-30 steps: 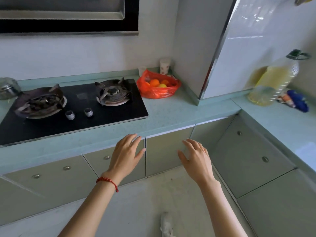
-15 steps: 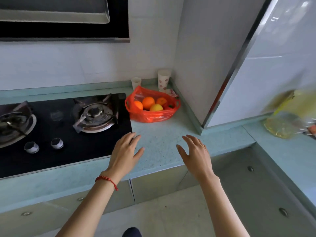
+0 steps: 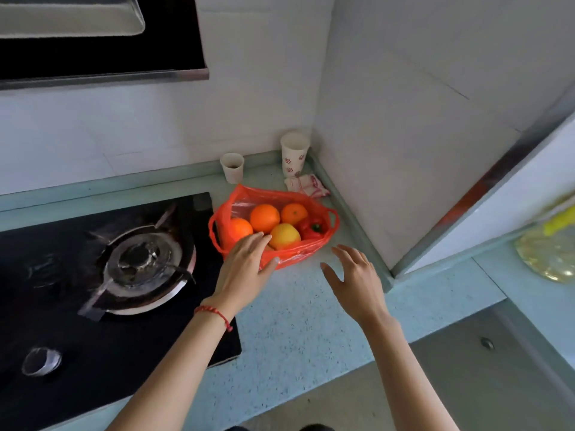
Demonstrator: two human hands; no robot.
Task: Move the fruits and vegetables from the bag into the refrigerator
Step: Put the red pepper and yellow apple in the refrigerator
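An open red plastic bag (image 3: 298, 255) lies on the pale green counter by the wall corner. Inside it I see three oranges (image 3: 264, 218), a yellow fruit (image 3: 284, 235) and a red bell pepper (image 3: 312, 228). My left hand (image 3: 245, 263) reaches over the bag's near left rim with fingers straight, its fingertips at the rim beside the yellow fruit. To the right of the bag my right hand (image 3: 354, 276) hovers above the counter, fingers spread, holding nothing. No refrigerator is in view.
A black gas hob (image 3: 93, 306) with a burner (image 3: 146, 262) fills the left. Two paper cups (image 3: 294, 154) and a folded cloth (image 3: 306, 186) stand behind the bag. A white panel (image 3: 510, 200) and an oil bottle (image 3: 550, 247) are at the right. Cabinet fronts lie below.
I have stepped closer to the counter. Both hands moved forward towards the bag; the left hand now reaches its near rim, the right is beside it.
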